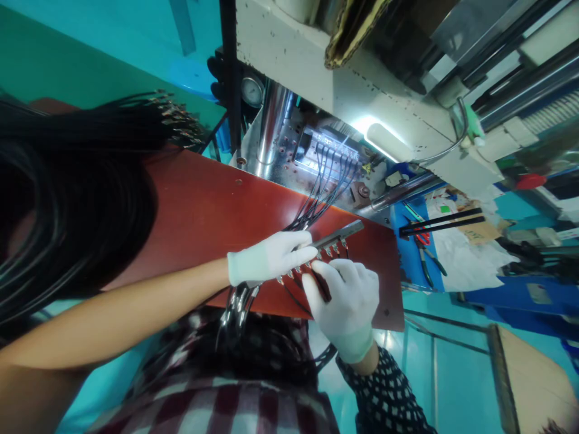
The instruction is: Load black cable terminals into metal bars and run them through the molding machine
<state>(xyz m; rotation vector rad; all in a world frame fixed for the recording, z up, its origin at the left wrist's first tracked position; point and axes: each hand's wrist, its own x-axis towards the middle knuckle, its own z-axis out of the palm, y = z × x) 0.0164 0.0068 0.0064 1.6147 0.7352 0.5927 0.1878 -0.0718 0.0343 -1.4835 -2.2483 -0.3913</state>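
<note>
My left hand (281,258), in a white glove, holds a long metal bar (341,234) with its fingers laid along and over it. A row of small metal cable ends (329,251) sticks out along the bar's near side. My right hand (346,295), also gloved, is bent close beside that row with thumb and fingers drawn together. What sits in its pinch is hidden. Black cables (294,292) hang below the bar, and a bundle of shiny cables (239,304) drops over the board's near edge by my left wrist.
The reddish-brown board (194,211) lies before a press with a lit metal mould (325,154), from which thin cables (316,202) run out. A big coil of black cables (67,211) fills the left. Pliers (425,262) and two black bars (443,222) lie on a blue surface at right.
</note>
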